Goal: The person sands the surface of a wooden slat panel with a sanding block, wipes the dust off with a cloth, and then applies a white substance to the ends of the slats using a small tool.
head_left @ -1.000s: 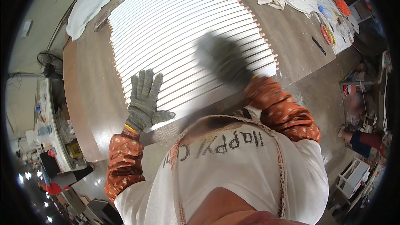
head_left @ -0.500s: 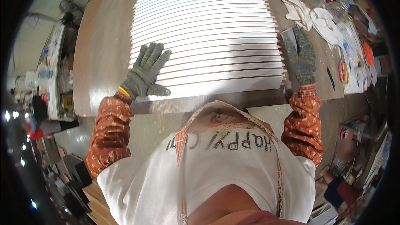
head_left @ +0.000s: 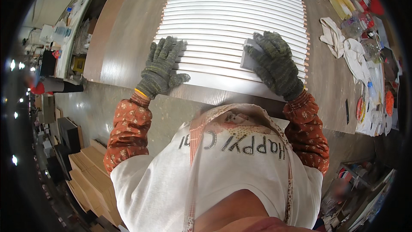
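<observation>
Many white slats [head_left: 231, 19] with bare wooden pegs at their ends lie side by side across the brown table [head_left: 128, 25]. My left hand [head_left: 163, 68], in a dark green knit glove, rests flat on their left ends near the front edge, fingers stretched out and thumb apart. On the right part of the nearer slats, my gloved right hand [head_left: 278, 66] grips a small grey block that looks like a sanding block [head_left: 247, 56]. The block lies against the white surfaces, partly hidden by the fingers.
Off-white cloths [head_left: 354, 56] lie on the table's right side, with clear plastic bottles [head_left: 354, 25] behind them. A thin black tool [head_left: 347, 111] and an orange coil [head_left: 389, 103] lie nearer. Flattened cardboard [head_left: 92, 180] is stacked on the floor at left.
My right hand has swung left with the grey block, from beyond the slats' right ends onto their tops. My left hand stays on the left ends while the whole view has shifted.
</observation>
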Tool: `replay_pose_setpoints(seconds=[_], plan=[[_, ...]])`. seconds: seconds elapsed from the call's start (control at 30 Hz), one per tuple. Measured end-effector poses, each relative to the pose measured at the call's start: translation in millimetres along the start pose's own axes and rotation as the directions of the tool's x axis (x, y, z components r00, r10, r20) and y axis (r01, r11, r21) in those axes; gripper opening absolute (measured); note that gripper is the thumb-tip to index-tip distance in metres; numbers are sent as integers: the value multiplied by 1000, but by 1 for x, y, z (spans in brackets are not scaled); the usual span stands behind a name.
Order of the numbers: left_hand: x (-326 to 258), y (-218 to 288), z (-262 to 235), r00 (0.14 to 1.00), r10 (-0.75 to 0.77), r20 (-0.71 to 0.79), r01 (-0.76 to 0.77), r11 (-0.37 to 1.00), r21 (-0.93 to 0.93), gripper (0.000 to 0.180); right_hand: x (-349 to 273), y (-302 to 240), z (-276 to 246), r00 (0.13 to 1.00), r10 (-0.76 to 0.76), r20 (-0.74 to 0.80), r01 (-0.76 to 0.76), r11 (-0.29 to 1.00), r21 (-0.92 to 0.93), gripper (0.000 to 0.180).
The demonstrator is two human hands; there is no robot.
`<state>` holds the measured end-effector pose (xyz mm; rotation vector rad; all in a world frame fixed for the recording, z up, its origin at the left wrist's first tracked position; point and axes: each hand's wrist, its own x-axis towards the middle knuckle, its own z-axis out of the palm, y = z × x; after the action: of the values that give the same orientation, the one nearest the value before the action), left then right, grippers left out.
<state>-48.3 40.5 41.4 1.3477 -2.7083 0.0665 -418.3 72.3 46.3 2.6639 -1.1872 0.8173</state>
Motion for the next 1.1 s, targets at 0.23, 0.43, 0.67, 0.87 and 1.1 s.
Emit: replay_pose_setpoints(seconds=[0.23, 0.43, 0.67, 0.87, 1.1], plan=[[-19, 7, 17, 985, -106, -138, 105, 994, -17, 95, 11, 3, 1, 994, 50, -95, -36, 989, 144, 67], [-30, 8, 36, 951, -100, -294, 106, 994, 7, 93, -11, 2, -19, 940, 198, -277, -167, 977, 132, 77], [-31, 10, 35, 935, -112, -338, 106, 994, -36, 90, -46, -12, -18, 938, 316, -140, -306, 948, 88, 90], [-16, 20, 20, 945, -88, -315, 82, 996, -31, 87, -59, -26, -15, 924, 382, 27, -382, 923, 42, 99], [69, 105, 14, 959, 93, -266, -177, 934, -311, 91, -51, -21, 0, 928, 340, 152, -356, 930, 91, 102]])
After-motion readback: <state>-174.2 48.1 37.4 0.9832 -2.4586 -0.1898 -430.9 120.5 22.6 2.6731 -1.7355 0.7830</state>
